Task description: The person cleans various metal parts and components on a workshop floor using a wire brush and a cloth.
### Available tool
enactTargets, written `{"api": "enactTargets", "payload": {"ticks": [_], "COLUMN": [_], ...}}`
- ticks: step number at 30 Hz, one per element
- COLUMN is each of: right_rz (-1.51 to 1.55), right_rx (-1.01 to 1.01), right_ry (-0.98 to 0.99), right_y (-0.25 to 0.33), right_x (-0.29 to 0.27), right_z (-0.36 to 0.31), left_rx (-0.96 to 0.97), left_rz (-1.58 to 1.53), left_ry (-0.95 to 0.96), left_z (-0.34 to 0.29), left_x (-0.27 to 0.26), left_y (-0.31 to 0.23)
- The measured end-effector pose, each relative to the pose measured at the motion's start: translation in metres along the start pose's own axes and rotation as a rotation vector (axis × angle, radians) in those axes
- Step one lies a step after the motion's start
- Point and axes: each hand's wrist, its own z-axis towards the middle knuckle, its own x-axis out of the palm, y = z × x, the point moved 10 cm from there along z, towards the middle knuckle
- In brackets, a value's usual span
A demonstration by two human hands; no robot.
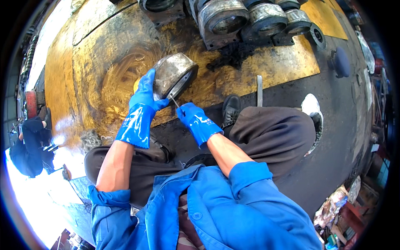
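Two blue-gloved hands were at work on one grey metal ring (175,75), which stood tilted on the yellow, oil-stained floor (91,83). I saw the left hand (143,95) clasped around the ring's near rim, its fingers (146,81) pressed against the outer wall to keep the ring steady. The right hand (196,118) was clenched around a thin metal tool (174,101), and the tip of this tool touched the lower edge of the ring, just beside the left fingers. I judged that the step in hand was scraping or picking at the inner edge of the ring while the other hand braced it. The next move, in my opinion, called for a firm grip from the left hand and small, controlled strokes from the right, so that the tool does not slip toward the left glove. Beyond the fingers, well apart, a row of similar metal housings (250,21) stood. A flat metal bar (259,89) lay to the right of the right hand.
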Motion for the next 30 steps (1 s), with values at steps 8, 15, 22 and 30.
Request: {"api": "enactTargets", "payload": {"ticks": [8, 15, 22, 30], "right_rz": [0.168, 0.112, 0.178, 0.315], "right_rx": [0.04, 0.113, 0.025, 0.153], "right_ry": [0.016, 0.119, -0.011, 0.076], "right_y": [-0.007, -0.019, -0.014, -0.029], "right_x": [0.013, 0.027, 0.008, 0.005], "right_z": [0.007, 0.015, 0.012, 0.011], "left_rx": [0.001, -0.042, 0.011, 0.038], "left_rz": [0.028, 0.032, 0.062, 0.127], "left_ry": [-0.009, 0.019, -0.03, -0.072], "left_z": [0.003, 0.0, 0.0, 0.005], "left_x": [0.003, 0.004, 0.004, 0.001], "left_y": [0.011, 0.004, -0.001, -0.003]}}
